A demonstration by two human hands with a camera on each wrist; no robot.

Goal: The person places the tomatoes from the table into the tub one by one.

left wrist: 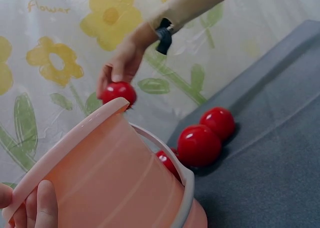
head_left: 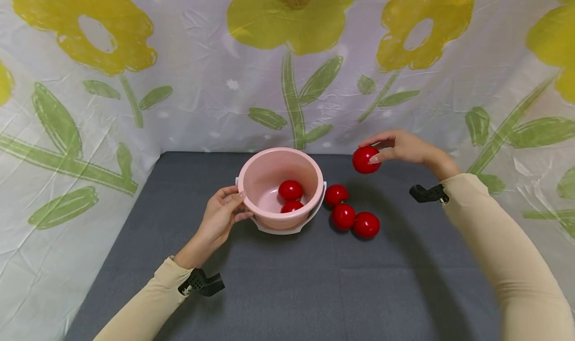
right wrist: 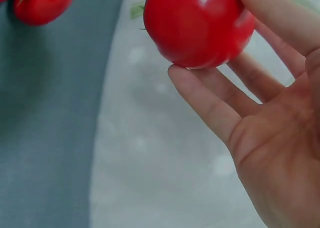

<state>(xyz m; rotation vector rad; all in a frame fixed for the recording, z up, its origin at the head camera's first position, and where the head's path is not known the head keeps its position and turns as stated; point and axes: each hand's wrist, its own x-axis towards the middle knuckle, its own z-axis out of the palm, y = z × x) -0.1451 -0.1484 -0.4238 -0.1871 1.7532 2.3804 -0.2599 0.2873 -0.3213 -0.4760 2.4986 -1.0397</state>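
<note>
A pink bucket (head_left: 280, 221) with a white handle stands on the dark table, two red tomatoes (head_left: 290, 190) inside it. My left hand (head_left: 220, 213) pinches the bucket's left rim between thumb and fingers; the left wrist view shows fingertips (left wrist: 46, 205) against its outer wall. Above the table, right of the bucket, my right hand (head_left: 400, 149) holds another tomato (head_left: 366, 160) between thumb and fingers. The right wrist view shows that tomato (right wrist: 200, 25) close up, its top cut off by the frame. Three more tomatoes (head_left: 343, 216) lie together just right of the bucket.
A dark grey cloth (head_left: 287, 291) covers the table. Behind it and at the sides hangs a pale curtain (head_left: 193, 106) with yellow flowers. Each wrist carries a small black camera mount (head_left: 202, 282). The bucket's white handle (head_left: 320, 206) hangs down on its right side.
</note>
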